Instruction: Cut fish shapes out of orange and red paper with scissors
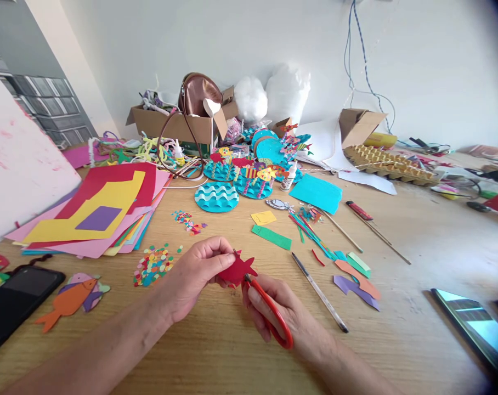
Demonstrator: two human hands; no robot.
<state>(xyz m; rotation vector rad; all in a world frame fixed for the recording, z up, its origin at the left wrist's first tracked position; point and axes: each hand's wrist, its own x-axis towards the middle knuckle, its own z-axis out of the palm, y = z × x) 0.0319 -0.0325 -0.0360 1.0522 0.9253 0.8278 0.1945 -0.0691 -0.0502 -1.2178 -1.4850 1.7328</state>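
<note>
The left hand pinches a red paper cutout — likely light, floppy, easily torn, best gripped near the cut — while the right hand grips red-handled scissors.

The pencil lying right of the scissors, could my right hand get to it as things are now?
Probably yes: bare table lies between the right hand and the pencil. But that hand is full with the red scissors, so they'd likely need putting down first.

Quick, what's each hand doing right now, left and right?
Left hand: closed, pinching a red paper cutout.
Right hand: closed around red-handled scissors, blades at the cutout.
</note>
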